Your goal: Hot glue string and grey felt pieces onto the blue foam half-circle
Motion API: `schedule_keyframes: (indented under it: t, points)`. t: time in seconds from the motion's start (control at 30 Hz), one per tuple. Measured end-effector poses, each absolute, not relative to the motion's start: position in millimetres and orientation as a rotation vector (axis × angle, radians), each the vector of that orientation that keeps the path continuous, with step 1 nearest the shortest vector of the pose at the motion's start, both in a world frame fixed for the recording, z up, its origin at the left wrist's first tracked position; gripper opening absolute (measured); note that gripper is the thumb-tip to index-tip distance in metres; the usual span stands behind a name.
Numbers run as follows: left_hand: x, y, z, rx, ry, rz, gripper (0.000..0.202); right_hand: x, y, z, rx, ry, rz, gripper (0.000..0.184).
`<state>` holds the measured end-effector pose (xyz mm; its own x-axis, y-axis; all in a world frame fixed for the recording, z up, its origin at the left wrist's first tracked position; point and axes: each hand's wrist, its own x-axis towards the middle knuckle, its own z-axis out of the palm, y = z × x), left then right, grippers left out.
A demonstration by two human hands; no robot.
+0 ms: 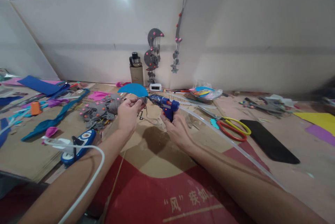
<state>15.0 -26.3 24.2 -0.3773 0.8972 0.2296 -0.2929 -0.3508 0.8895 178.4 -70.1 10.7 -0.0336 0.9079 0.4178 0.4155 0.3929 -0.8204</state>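
Note:
My left hand (128, 112) is closed in a pinch on the lower edge of a blue fan-shaped felt piece (133, 89), held just above the cardboard. My right hand (175, 126) grips the handle of a blue hot glue gun (164, 104). The gun's nozzle points left and meets the felt piece right by my left fingertips. A long clear glue stick (230, 142) trails from the back of the gun toward the lower right. A white cable (90, 178) loops over my left forearm.
Red and yellow scissors (231, 126) and a black felt strip (269, 142) lie to the right. Grey felt shapes with pink dots (101, 112), blue strips (54, 119) and scraps lie on the left. A bottle (136, 68), a small white clock (155, 87) and hanging grey mobiles (153, 54) stand by the white wall.

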Motion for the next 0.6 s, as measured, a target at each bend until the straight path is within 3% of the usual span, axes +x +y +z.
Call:
schedule_keyframes:
  t: [0.2,0.47,0.6]
  points:
    - [16,-29,28,0.942,0.977,1.846,0.023,180,-56,-4,-1.137,-1.505,0.741,0.03]
    - [15,-30,30,0.907,0.929,1.798,0.021,197,-15,-11,-1.276,-1.31,1.235,0.017]
    - [15,-30,29,0.955,0.953,1.78,0.023,220,2,-9,-1.633,-1.553,1.062,0.017]
